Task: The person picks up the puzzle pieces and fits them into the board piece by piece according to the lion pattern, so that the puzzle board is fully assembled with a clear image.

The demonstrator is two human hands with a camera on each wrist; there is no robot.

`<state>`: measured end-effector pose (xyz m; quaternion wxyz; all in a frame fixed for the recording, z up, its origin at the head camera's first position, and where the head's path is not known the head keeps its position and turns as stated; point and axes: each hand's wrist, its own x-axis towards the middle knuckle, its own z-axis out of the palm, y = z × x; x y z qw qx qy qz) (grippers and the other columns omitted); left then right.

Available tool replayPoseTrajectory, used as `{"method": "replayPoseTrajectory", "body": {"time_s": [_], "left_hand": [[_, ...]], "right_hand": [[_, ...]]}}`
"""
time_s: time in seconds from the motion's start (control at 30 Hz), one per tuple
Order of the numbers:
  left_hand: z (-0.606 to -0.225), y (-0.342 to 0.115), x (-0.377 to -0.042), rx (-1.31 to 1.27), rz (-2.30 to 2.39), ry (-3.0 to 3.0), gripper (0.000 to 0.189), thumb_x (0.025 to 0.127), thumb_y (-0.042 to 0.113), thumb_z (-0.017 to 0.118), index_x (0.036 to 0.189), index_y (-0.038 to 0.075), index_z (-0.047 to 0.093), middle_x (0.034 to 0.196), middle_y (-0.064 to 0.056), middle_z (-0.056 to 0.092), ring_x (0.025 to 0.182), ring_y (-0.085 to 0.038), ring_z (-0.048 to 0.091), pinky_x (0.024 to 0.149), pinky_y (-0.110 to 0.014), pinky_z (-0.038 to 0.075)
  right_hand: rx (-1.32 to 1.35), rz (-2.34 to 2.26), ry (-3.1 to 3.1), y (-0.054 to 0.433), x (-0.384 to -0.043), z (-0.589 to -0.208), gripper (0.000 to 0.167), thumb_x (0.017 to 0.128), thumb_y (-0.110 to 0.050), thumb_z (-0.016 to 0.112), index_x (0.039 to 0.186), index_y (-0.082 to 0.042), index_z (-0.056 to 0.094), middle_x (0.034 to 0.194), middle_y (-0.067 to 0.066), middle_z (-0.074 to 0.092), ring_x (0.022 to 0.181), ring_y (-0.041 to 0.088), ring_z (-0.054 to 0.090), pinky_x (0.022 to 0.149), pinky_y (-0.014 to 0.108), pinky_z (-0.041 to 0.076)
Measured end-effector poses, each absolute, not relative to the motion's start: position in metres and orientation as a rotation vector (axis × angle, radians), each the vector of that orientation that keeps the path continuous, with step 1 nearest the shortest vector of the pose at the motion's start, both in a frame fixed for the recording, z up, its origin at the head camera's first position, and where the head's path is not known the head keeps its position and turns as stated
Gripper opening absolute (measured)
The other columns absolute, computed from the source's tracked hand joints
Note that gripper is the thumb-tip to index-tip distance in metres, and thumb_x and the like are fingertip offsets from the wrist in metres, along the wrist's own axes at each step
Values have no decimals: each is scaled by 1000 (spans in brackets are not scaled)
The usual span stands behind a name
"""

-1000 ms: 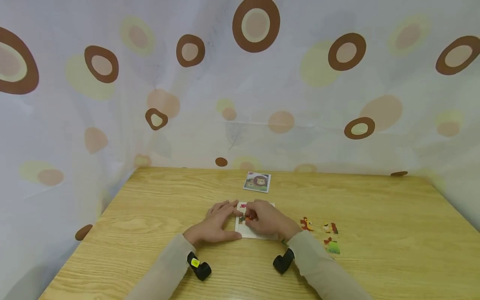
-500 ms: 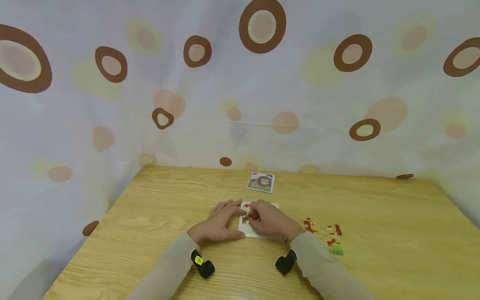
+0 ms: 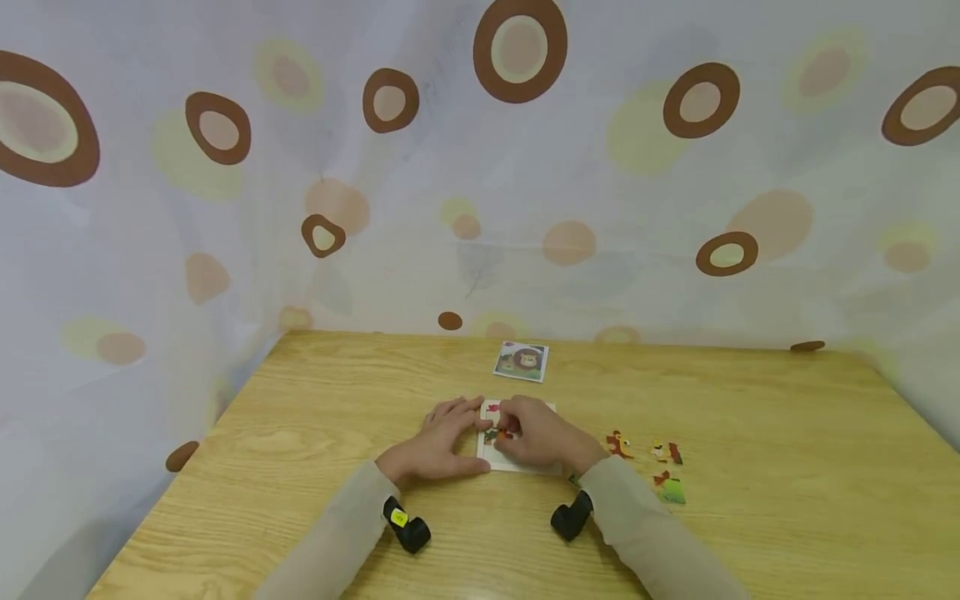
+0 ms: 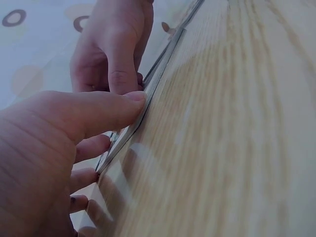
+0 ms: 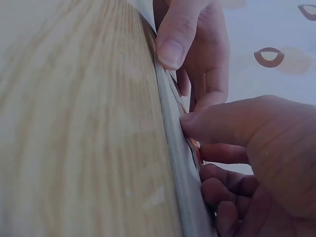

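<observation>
A small white puzzle board (image 3: 517,466) lies on the table in the head view, with a few colourful pieces in its left part. My left hand (image 3: 435,443) rests at its left side, fingers spread. In the left wrist view the thumb (image 4: 129,97) touches the board's near edge, and the other fingertips lie along the side. Over the board's middle, my right hand (image 3: 538,435) pinches an orange-red puzzle piece (image 3: 506,434) low at the surface, its fingers curled. In the right wrist view a strip of orange (image 5: 196,146) shows beside that thumb, mostly hidden by the fingers.
Loose puzzle pieces lie to the right: a brown one (image 3: 619,444), a yellow and brown one (image 3: 667,452) and a green one (image 3: 670,488). A bit of green shows by the right sleeve. Behind the board lies a lion picture card (image 3: 521,362). A patterned cloth (image 3: 510,167) hangs behind the table.
The head view shifts slightly. Both hands keep nearly the same place at the board, with the right fingers still on the orange-red puzzle piece.
</observation>
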<state>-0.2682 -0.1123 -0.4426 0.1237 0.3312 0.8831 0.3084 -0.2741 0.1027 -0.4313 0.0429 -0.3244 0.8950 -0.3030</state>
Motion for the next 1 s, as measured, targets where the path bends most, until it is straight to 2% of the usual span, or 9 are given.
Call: {"method": "replayPoseTrajectory", "body": {"time_s": [0.33, 0.73, 1.0], "left_hand": [[-442, -113, -270, 966, 945, 2571, 50, 86, 32, 70, 128, 13, 53, 159, -13, 22, 146, -39, 10, 113, -61, 4], [-444, -113, -270, 957, 944, 2575, 56, 86, 33, 70, 134, 13, 50, 160, -12, 21, 147, -37, 10, 113, -60, 4], [-444, -114, -270, 986, 942, 2592, 60, 85, 35, 71, 136, 11, 50, 159, -13, 23, 146, -38, 13, 112, -61, 8]], "right_hand": [[-1011, -931, 2784, 104, -276, -437, 10, 87, -13, 69, 87, -8, 60, 78, 0, 52, 69, 9, 44, 63, 22, 39], [-1009, -863, 2833, 104, -272, -441, 17, 91, -15, 66, 103, -6, 58, 87, 0, 53, 74, 10, 46, 67, 24, 42], [-1047, -859, 2868, 105, -273, -444, 13, 92, -16, 66, 100, -7, 60, 87, 0, 55, 75, 8, 48, 69, 24, 44]]}}
